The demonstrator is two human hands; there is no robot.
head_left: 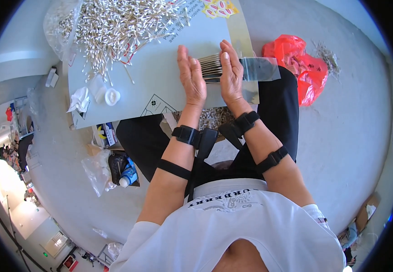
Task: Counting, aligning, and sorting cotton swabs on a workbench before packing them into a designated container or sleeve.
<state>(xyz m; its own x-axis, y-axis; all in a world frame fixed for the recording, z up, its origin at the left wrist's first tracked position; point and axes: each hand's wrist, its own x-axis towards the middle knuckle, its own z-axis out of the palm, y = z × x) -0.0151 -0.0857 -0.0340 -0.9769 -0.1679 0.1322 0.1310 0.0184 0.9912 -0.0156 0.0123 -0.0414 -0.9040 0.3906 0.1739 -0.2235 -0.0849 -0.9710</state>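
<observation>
A bundle of cotton swabs (210, 65) lies crosswise between my two palms over the right part of the tabletop (146, 86). Its left end meets my left hand (191, 76), whose fingers are straight and held together. My right hand (231, 75) presses the opposite end, fingers also close together. Beside my right hand, a flat clear plastic bag (262, 69) reaches past the table's right edge; part of it is hidden by that hand. A large loose pile of cotton swabs (119, 29) covers the far left of the table.
Crumpled white tissue (79, 99) and a small round white container (111, 96) sit at the table's near left. Yellow-and-red packets (219, 8) lie at the far edge. Right of my knee is a red plastic bag (312, 84); a blue bottle (128, 174) is low on the left.
</observation>
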